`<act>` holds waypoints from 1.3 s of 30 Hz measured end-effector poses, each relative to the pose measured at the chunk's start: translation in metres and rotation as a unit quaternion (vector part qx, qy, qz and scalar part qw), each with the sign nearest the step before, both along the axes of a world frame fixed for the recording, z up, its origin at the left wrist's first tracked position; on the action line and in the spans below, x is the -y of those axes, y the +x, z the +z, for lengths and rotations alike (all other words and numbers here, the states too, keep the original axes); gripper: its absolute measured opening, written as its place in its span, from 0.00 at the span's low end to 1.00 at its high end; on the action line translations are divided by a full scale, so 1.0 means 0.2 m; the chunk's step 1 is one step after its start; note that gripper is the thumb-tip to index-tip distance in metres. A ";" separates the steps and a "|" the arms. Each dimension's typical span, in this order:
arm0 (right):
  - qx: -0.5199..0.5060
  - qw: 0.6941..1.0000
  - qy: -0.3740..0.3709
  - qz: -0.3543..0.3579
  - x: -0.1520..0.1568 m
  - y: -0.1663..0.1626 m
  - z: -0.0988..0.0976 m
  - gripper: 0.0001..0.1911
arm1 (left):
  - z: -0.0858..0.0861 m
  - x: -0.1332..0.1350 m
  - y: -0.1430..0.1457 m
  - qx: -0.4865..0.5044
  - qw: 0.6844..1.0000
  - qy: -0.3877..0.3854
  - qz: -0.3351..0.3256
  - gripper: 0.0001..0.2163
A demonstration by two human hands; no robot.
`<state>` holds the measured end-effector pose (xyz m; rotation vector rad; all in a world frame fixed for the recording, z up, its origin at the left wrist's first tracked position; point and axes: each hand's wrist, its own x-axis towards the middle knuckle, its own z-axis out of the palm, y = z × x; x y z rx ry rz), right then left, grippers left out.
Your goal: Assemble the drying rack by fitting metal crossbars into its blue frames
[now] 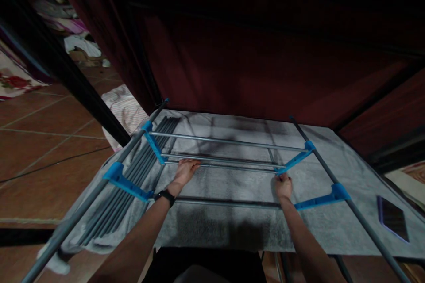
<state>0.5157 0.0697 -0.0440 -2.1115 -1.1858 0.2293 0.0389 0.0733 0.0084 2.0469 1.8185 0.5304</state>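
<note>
A frame of grey metal tubes with blue plastic brackets lies over a grey cloth-covered surface. My left hand [185,172], with a dark band at the wrist, has its fingers closed around a thin grey crossbar [229,168]. At that bar's right end, the fingers of my right hand [283,185] are curled against the inner tip of the blue bracket [295,160], partly hiding the joint. Another blue bracket [153,143] takes the bar's left end. Nearer me, two more brackets, left [128,184] and right [323,199], carry a lower tube [226,203].
Several loose grey tubes [122,190] lie side by side at the left on the grey cloth [212,225]. A phone [393,219] rests at the right. Behind stands a dark red panel [249,70]; a dark post [83,84] rises at the left above the tiled floor [43,146].
</note>
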 end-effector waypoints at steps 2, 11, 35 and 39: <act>-0.001 1.000 0.000 0.008 0.00 0.01 0.00 0.08 | 0.00 0.00 0.00 0.005 1.000 -0.005 -0.001 0.14; 0.011 1.000 -0.004 -0.023 -0.02 -0.04 0.02 0.09 | -0.01 -0.01 -0.01 0.010 1.000 -0.006 -0.007 0.14; 0.011 0.999 -0.033 -0.032 -0.03 -0.06 0.12 0.10 | -0.01 -0.06 -0.03 -0.036 0.999 0.032 -0.016 0.18; 0.001 1.000 -0.004 -0.001 -0.02 -0.04 0.10 0.13 | -0.01 -0.05 -0.03 -0.036 0.998 0.042 -0.025 0.18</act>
